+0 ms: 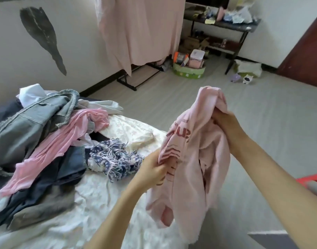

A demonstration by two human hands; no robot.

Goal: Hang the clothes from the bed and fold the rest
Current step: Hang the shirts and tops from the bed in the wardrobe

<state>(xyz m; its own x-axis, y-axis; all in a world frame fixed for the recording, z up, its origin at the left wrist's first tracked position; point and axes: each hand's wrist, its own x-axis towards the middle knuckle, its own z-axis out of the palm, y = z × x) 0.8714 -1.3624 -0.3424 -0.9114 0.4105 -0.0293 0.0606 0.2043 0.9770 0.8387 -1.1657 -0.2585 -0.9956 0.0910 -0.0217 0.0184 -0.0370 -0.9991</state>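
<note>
A pale pink shirt (195, 169) with dark red lettering hangs bunched in the air over the right edge of the bed (93, 200). My left hand (152, 169) pinches its lower left edge. My right hand (226, 123) grips the cloth near its top. On the bed's left lies a heap of clothes: a grey denim jacket (28, 126), a brighter pink garment (60, 146), dark blue pieces (51, 177) and a blue-and-white patterned cloth (114, 159).
A pink curtain-like cloth (139, 29) hangs over a black floor rack (129, 81) ahead. A green box (189, 71) of items and a cluttered black table (224, 25) stand farther back. A brown door (307, 51) is at right, something red (312, 178) near my right arm.
</note>
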